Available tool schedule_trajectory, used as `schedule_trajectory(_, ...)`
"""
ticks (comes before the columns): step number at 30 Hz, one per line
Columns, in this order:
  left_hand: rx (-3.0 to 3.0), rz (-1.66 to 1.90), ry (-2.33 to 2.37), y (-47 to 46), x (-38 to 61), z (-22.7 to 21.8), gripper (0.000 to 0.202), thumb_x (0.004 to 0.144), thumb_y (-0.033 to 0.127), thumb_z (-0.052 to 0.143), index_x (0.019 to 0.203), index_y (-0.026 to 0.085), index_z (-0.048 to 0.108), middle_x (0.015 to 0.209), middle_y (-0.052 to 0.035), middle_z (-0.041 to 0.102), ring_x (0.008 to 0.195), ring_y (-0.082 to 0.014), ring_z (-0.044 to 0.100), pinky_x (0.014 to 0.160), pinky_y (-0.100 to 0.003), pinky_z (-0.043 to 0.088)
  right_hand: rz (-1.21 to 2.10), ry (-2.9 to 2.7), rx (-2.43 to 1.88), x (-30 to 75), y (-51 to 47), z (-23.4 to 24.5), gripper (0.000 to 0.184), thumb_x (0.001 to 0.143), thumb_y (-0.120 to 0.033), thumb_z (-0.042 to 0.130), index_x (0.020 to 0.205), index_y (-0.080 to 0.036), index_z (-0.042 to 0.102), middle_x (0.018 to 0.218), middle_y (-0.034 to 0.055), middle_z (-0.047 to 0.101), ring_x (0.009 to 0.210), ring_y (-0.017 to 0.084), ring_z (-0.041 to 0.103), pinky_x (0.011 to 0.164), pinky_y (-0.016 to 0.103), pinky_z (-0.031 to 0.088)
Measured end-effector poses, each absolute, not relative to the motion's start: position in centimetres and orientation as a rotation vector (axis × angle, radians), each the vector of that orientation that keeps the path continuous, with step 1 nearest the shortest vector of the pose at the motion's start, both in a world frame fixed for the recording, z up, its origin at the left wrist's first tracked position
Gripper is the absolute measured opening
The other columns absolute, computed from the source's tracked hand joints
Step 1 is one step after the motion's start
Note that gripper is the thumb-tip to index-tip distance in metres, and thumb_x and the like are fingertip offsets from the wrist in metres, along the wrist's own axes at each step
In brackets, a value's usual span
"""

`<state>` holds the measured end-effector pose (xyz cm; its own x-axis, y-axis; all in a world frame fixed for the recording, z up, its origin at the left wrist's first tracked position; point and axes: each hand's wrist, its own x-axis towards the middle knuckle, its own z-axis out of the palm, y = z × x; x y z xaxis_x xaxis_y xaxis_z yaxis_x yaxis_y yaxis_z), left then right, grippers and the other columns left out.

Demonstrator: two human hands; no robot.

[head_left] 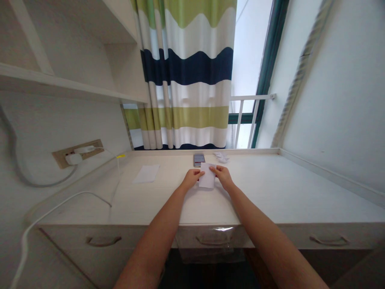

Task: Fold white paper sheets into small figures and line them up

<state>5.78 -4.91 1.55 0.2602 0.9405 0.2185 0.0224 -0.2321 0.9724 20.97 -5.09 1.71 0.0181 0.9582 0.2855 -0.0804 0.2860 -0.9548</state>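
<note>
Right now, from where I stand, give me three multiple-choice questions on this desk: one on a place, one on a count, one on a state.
1. Where is the phone on the desk?
A) Near the back, beyond the hands
B) At the front edge
C) Beside the wall socket

2. How many drawer handles show?
A) Two
B) Three
C) Four

3. What state is the white paper in?
A) Crumpled on the desk
B) Flat, held between the left hand and right hand
C) Rolled into a tube

Answers:
1. A, it lies by the back edge, past the paper.
2. B, three curved handles run along the desk front.
3. B, both hands grip its sides.
</note>
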Motion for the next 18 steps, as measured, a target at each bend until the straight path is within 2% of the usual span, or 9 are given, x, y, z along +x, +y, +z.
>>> schedule_trajectory(11,1.553,1.153,0.938,-5.18,5.7,1.7,0.032,0.055,0.04,0.063,0.066,0.009,0.061,0.063,-0.0028,0.059,0.059,-0.0123,0.052,0.057,-0.025,0.041,0.991,-1.289,-0.962,21.07,-4.86,1.53,0.036,0.054,-0.047,0.062,0.057,-0.012,0.059,0.048,-0.0017,0.052,0.045,0.008,0.043,0.048,0.023,0.037)
schedule_trajectory(18,1.571,1.2,1.002,-4.91,5.49,1.66,0.03,0.054,0.037,0.063,0.067,0.01,0.061,0.063,-0.0031,0.06,0.059,-0.0124,0.052,0.052,-0.023,0.037,1.098,-1.233,-0.902,20.77,-5.45,2.01,0.036,0.048,-0.042,0.068,0.067,-0.012,0.062,0.057,0.0009,0.059,0.054,0.012,0.052,0.056,0.026,0.043)
